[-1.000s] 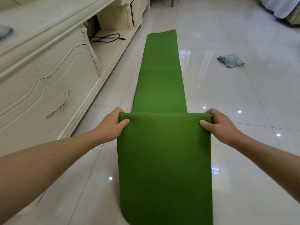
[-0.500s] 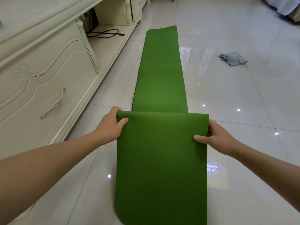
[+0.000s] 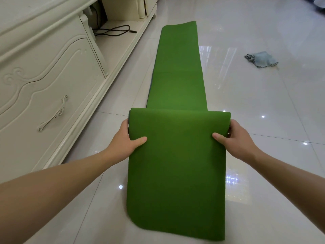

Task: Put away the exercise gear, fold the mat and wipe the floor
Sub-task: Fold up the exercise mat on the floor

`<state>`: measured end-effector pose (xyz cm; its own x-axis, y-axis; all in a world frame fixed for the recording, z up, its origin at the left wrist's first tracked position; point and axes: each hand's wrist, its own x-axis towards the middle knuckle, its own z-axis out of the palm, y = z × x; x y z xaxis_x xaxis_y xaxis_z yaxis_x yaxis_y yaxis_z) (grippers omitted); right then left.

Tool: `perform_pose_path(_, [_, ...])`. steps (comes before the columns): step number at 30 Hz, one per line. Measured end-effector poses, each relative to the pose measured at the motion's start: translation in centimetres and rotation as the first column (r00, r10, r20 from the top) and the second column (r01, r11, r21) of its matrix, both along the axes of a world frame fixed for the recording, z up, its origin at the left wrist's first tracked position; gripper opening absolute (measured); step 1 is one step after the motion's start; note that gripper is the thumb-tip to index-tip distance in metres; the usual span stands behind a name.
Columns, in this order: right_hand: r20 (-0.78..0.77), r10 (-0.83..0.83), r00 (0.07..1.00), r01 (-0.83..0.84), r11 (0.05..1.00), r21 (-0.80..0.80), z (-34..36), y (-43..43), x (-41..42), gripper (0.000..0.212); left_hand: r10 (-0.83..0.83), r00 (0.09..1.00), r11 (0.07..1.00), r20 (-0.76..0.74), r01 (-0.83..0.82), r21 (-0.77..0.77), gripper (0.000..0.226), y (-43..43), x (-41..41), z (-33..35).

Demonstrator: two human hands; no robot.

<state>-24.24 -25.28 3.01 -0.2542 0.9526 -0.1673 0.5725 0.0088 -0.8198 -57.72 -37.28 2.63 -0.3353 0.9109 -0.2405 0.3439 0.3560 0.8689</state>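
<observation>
Mat (image 3: 177, 173), green, stretches along the tiled floor (image 3: 274, 164) toward 12 o'clock, its near part doubled over. The left hand (image 3: 123, 140) pinches the fold's 9 o'clock edge, thumb on top; the right hand (image 3: 234, 138) pinches the 3 o'clock edge likewise. A blue cloth (image 3: 262, 59) lies at 2 o'clock, well apart.

Long green foam mat (image 3: 175, 164): lengthwise on the glossy white tiled floor (image 3: 263, 103), near part doubled over, fold running across just beyond the hands
Left hand (image 3: 125, 143): grips the doubled part's left edge, thumb on top
Right hand (image 3: 235, 138): grips its right edge, thumb on top
Cream carved cabinet (image 3: 44, 76): left of the mat, alongside it
Black cable (image 3: 114, 30): on the cabinet's low open shelf, at the far end
Crumpled pale blue cloth (image 3: 262, 59): on the floor, right of the mat, well apart
</observation>
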Motion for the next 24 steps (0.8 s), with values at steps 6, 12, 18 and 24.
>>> perform_pose_path(6, [-0.029, -0.016, 0.999, 0.017, 1.0, 0.007, 0.0, 0.2, -0.5, 0.049, 0.022, 0.998, 1.0, -0.05, -0.022, -0.015, 0.083, 0.7, -0.2, -1.2])
perform_pose_path(12, [-0.093, 0.109, 0.99, -0.12, 0.985, -0.124, -1.1, -1.2, 1.1, 0.071, 0.034, 0.997, 0.999, -0.068, -0.035, -0.002, 0.08, 1.7, -0.2, -1.4])
perform_pose_path(18, [-0.087, 0.14, 0.986, -0.152, 0.977, -0.151, -1.6, -1.5, 1.1, 0.082, 0.029, 0.996, 1.0, -0.09, -0.029, 0.01, 0.08, 1.6, -0.2, -1.7])
perform_pose_path(24, [-0.004, 0.153, 0.988, -0.153, 0.985, -0.086, -0.9, -1.9, 0.8, 0.076, -0.012, 0.99, 0.999, -0.141, 0.016, 0.028, 0.08, 1.6, -0.3, -0.7])
